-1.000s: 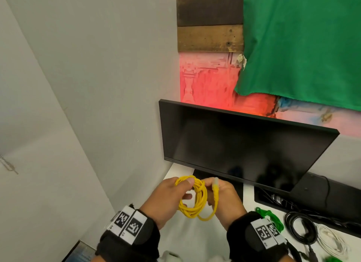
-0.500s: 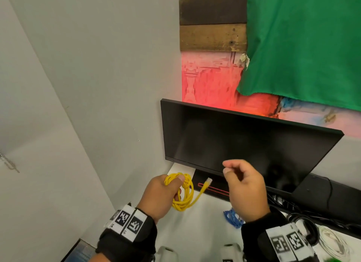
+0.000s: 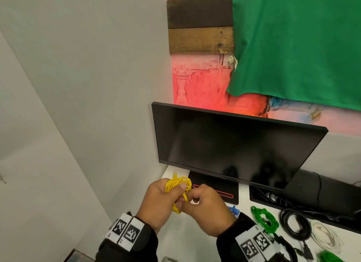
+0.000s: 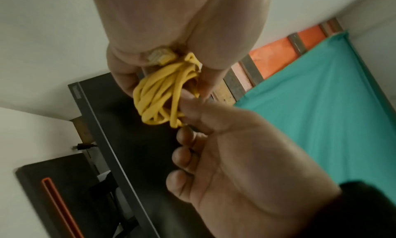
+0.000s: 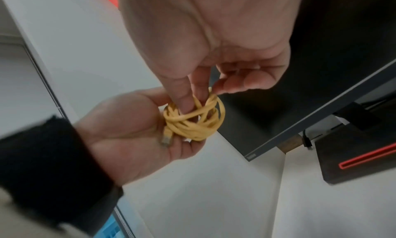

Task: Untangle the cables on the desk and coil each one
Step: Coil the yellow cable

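Note:
A yellow network cable point(image 3: 178, 185) wound into a small coil is held above the desk's left end, in front of the monitor. My left hand point(image 3: 166, 199) grips the coil point(image 5: 194, 121), its clear plug point(image 5: 166, 140) lying against the fingers. My right hand point(image 3: 201, 203) pinches strands of the same coil point(image 4: 163, 96) with thumb and fingertips pushed into the loops. On the desk at right lie a blue cable point(image 3: 234, 211), a green coil point(image 3: 265, 220), a black coil point(image 3: 295, 226) and a white coil point(image 3: 324, 236).
A black monitor point(image 3: 234, 148) stands just behind my hands on a black base with a red stripe point(image 3: 214, 191). A dark tray of wires point(image 3: 312, 199) sits behind the coils. The grey wall point(image 3: 88, 85) closes the left side; the white desk point(image 3: 185, 238) runs below.
My right hand, half a second ago raised away from the cable, has come back down and taken hold of the yellow coil. The loose plug end is now tucked in; the coil is tighter.

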A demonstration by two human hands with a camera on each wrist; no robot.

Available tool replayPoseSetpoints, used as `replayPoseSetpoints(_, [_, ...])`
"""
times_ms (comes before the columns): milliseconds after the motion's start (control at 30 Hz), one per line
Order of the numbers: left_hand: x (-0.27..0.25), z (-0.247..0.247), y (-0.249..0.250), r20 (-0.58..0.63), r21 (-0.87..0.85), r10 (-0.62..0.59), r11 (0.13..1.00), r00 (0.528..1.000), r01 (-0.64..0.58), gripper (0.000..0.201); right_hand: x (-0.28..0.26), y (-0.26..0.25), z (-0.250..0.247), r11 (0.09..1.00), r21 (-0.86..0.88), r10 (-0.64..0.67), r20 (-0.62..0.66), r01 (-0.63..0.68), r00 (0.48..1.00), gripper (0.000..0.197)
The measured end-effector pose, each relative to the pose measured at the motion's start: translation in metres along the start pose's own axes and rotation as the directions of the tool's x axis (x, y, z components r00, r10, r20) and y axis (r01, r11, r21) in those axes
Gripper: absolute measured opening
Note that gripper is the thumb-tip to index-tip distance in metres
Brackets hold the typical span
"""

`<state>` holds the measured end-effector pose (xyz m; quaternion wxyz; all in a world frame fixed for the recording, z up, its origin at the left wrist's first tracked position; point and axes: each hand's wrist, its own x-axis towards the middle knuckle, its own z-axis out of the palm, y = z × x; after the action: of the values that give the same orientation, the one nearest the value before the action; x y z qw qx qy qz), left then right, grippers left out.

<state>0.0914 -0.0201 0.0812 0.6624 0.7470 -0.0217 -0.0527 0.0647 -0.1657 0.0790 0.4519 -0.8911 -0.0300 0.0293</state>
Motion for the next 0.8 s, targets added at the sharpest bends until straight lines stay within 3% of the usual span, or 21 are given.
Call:
replayPoseSetpoints(200, [0.007, 0.013, -0.003, -0.164, 0.208, 0.133, 0.973, 0.977, -0.097, 0.024, -0.001, 0.000, 0.013, 0.997, 0.076, -0.019, -0.187, 0.033, 0.982, 0.017])
replayPoseSetpoints(333, [0.009, 0.012, -0.002, -0.172, 0.205, 0.106, 0.976, 0.979, -0.069, 0.025, -0.004, -0.001, 0.008, 0.985, 0.131, -0.074, -0.240, 0.108, 0.968, 0.016])
replayPoseSetpoints(533, [0.011, 0.010, 0.000, -0.154, 0.262, 0.145, 0.960, 0.977, -0.101, 0.027, -0.007, -0.005, -0.011, 0.976, 0.202, -0.046, -0.168, 0.080, 0.985, 0.025])
replayPoseSetpoints(667, [0.011, 0.011, -0.003, -0.132, 0.277, 0.145, 0.955, 0.981, -0.104, 0.031, -0.009, -0.011, -0.022, 0.996, 0.044, -0.072, -0.099, 0.077, 0.992, 0.033])
replayPoseSetpoints(800, [0.013, 0.009, -0.005, -0.128, 0.284, 0.154, 0.952, 0.980, -0.113, 0.031, -0.010, -0.013, -0.030, 1.000, 0.018, -0.011, 0.001, 0.011, 1.000, 0.028])
